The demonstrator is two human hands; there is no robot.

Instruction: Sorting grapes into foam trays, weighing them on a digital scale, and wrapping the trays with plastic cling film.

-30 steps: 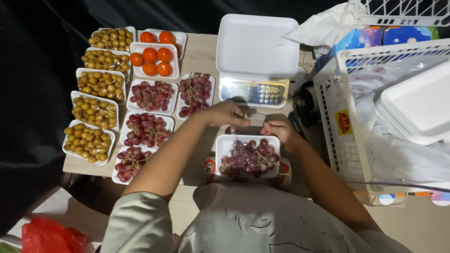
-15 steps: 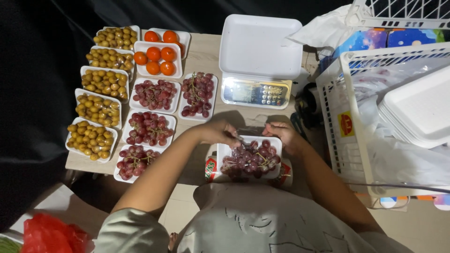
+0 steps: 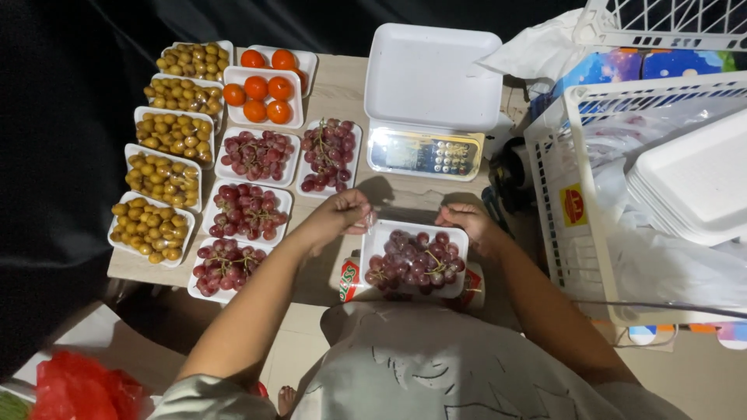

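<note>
A white foam tray of red grapes sits at the table's near edge, on top of a red and white box. My left hand is at the tray's far left corner, fingers pinched on a sheet of clear film that stretches across the far edge. My right hand grips the same film at the tray's far right corner.
A white digital scale stands behind the tray. Left of it lie wrapped trays of red grapes, yellow fruit and orange tomatoes. A white basket holding stacked foam trays stands on the right. A red bag lies lower left.
Both hands have come down from beside the scale toward the grape tray's far corners, drawing the clear film over it. The view has shifted slightly.
</note>
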